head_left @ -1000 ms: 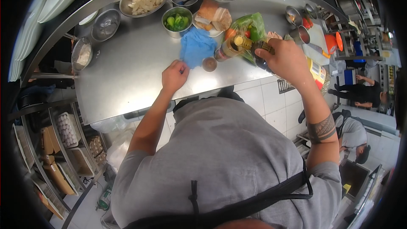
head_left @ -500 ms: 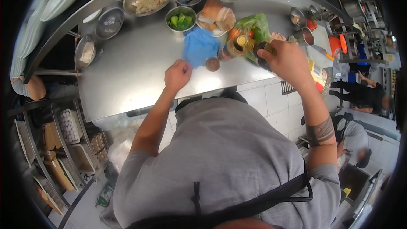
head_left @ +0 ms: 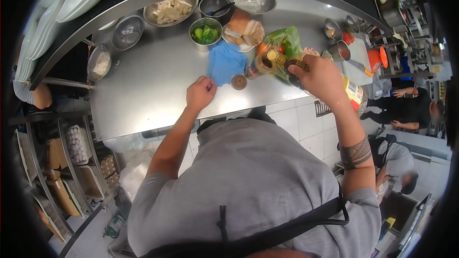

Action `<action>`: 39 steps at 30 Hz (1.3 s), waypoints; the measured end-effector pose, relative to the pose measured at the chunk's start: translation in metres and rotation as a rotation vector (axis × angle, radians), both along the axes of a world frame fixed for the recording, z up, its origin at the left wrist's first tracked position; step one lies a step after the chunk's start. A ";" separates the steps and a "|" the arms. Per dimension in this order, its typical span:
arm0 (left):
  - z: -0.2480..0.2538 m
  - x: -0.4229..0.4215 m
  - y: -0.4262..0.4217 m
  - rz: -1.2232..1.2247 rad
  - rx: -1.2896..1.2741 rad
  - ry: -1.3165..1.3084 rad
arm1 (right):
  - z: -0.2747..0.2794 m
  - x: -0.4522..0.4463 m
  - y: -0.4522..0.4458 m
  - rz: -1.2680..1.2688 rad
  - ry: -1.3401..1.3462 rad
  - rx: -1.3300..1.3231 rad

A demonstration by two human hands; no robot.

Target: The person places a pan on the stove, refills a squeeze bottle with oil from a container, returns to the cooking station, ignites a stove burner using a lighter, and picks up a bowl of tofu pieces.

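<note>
My right hand (head_left: 318, 79) is closed around the dark neck of a large bottle (head_left: 353, 91) with a yellow and red label, tilted so its mouth is at a smaller bottle (head_left: 258, 66). The smaller bottle leans beside a bag of vegetables (head_left: 282, 43). My left hand (head_left: 201, 92) rests closed near the counter's front edge; something small and dark shows at its fingers, too small to name. Just right of it lie a blue cloth (head_left: 224, 62) and a small round brown-topped lid or cup (head_left: 239, 82).
On the steel counter (head_left: 143, 86) stand a bowl of green vegetables (head_left: 205, 33), a plate of meat (head_left: 246, 32), a bowl of pale pieces (head_left: 169, 10) and a cutting board with a knife (head_left: 361, 68). Co-workers (head_left: 401, 162) are at the right; another person's arm (head_left: 36, 95) is at the left.
The view has shifted slightly. Both hands keep nearly the same places and the large bottle stays tilted at the smaller one. Another person's arm has come into view at the left.
</note>
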State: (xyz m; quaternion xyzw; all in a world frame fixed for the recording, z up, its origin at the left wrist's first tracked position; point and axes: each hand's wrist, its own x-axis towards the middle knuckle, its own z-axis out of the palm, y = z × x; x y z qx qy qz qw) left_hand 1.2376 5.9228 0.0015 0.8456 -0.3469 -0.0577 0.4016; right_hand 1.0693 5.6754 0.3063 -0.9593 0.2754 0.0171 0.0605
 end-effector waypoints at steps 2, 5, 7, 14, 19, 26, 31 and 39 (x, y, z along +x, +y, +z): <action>-0.007 0.003 0.000 -0.008 0.022 -0.019 | -0.005 -0.002 -0.003 0.044 -0.011 -0.027; -0.013 0.000 0.004 -0.022 0.050 -0.015 | -0.005 -0.001 0.004 0.072 -0.023 -0.053; -0.010 0.003 -0.001 -0.017 0.034 -0.003 | 0.001 0.005 0.006 0.055 0.096 -0.025; -0.004 0.000 0.002 -0.017 -0.003 -0.005 | 0.003 0.010 0.007 0.089 0.134 -0.066; -0.006 0.000 0.002 -0.018 -0.015 -0.020 | 0.005 0.012 0.009 0.060 0.146 -0.057; -0.002 0.000 0.002 -0.008 0.005 -0.009 | 0.012 0.015 0.010 0.055 0.166 -0.096; -0.006 0.001 0.002 -0.026 -0.024 -0.007 | 0.015 0.016 0.012 0.047 0.179 -0.059; -0.008 0.001 0.001 -0.012 0.006 -0.050 | 0.012 0.022 0.012 0.135 0.209 -0.118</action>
